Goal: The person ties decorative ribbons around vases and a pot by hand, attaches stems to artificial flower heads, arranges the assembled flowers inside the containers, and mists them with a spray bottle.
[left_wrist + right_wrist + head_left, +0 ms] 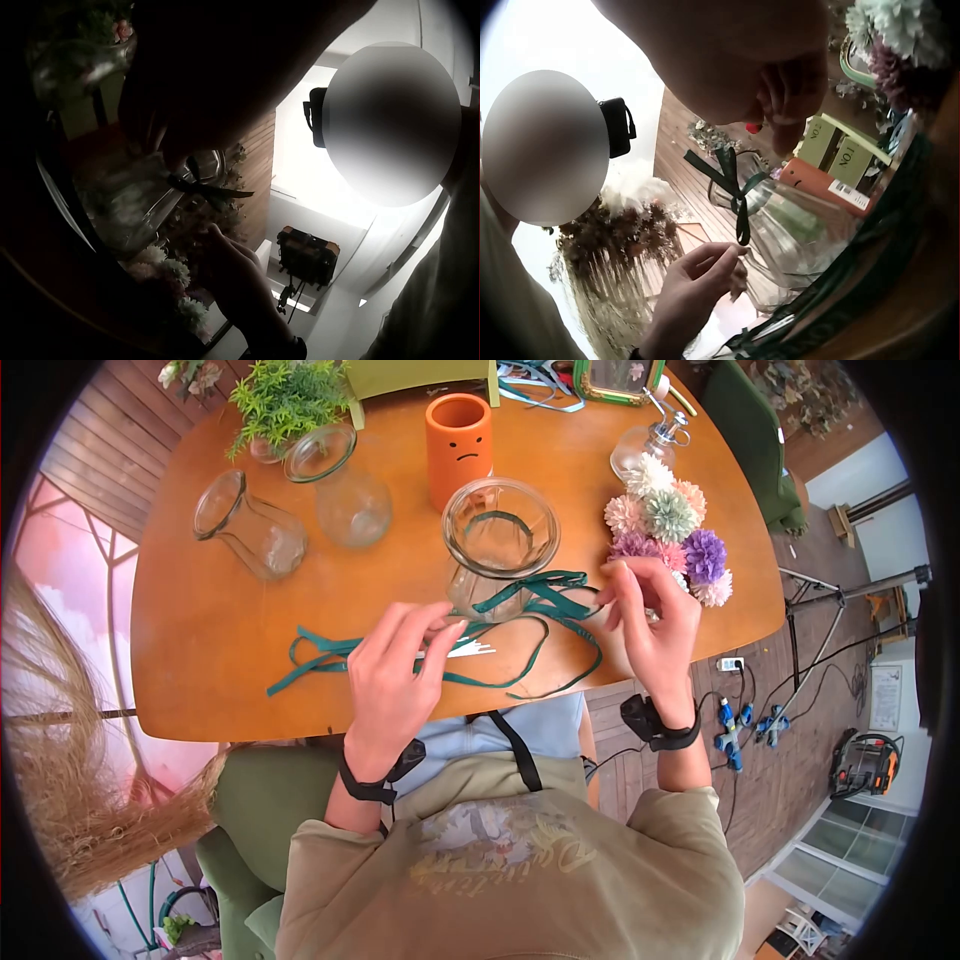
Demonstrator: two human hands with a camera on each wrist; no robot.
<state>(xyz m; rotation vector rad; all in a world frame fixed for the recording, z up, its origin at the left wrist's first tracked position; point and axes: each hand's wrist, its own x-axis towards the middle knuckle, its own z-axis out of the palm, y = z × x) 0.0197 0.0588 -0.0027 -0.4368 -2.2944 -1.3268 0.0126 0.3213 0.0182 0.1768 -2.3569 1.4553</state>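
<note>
A clear glass vase [462, 588] stands near the table's front edge, with a dark green ribbon bow [545, 598] at its neck. To its left, my left hand [395, 675] has relaxed, bent fingers, its fingertips close to one loop of the bow [742, 225]. My right hand [657, 625] hovers at the right, thumb and forefinger near each other, beside a ribbon end. The left wrist view shows that hand [236, 277] apart from the ribbon tail [232, 193]. Long loose green ribbon [480, 683] lies in front of the vase, over some white strips [470, 648].
Two more glass vases [265, 545] [355, 510] stand at the left, near a green plant [285, 405]. Behind the bow's vase is an orange cup [458, 445]. Pompom flowers [672, 517] and a glass spray bottle [640, 450] are at the right.
</note>
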